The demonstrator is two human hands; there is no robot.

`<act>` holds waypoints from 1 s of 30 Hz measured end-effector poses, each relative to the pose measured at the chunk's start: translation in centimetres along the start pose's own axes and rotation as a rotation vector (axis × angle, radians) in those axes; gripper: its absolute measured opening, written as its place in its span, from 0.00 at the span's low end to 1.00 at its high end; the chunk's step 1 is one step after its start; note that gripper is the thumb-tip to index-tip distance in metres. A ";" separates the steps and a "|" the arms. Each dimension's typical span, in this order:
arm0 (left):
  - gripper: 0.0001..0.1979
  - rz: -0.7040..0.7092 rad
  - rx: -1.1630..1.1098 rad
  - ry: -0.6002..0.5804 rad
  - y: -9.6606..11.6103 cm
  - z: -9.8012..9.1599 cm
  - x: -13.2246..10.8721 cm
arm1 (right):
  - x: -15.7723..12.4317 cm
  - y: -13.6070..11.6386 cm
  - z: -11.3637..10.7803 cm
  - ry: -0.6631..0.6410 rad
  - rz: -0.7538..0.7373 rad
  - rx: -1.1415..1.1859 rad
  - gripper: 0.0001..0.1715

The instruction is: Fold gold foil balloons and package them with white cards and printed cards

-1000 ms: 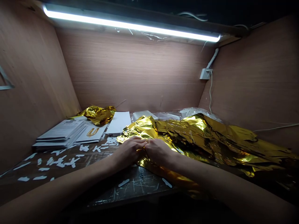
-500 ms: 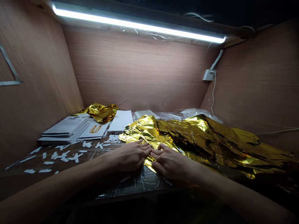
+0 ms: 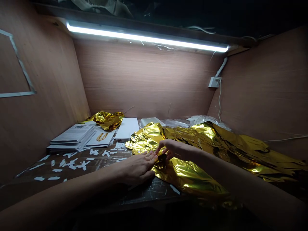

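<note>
Foil, gold and creased, spreads near the front edge of the dark table, beside one white scrap. The left hand lies palm down, fingers straight and close together, tips at the foil. The right hand arches over it with bent fingers; whether they pinch it, I cannot tell. A larger foil heap lies behind, to the right. Farther left come scattered scraps, then a paper stack, white cards and a crumpled gold sheet near the back wall, beneath a lit tube
</note>
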State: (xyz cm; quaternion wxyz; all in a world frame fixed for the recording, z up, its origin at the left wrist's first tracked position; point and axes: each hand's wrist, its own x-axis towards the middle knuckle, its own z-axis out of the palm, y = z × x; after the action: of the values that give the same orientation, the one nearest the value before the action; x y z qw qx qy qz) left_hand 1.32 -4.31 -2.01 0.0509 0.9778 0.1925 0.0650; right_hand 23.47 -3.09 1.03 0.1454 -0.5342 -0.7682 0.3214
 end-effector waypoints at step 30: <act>0.12 -1.241 -0.660 0.880 -15.9 -5.8 -4.6 | -3.6 4.6 2.9 0.273 -0.045 0.550 0.14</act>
State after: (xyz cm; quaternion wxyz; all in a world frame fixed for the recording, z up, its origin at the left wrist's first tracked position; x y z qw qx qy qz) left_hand -9.63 8.94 1.20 0.2819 0.5138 0.6704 0.4551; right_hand 26.54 -6.33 -3.69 0.3935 -0.4961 -0.6373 0.4392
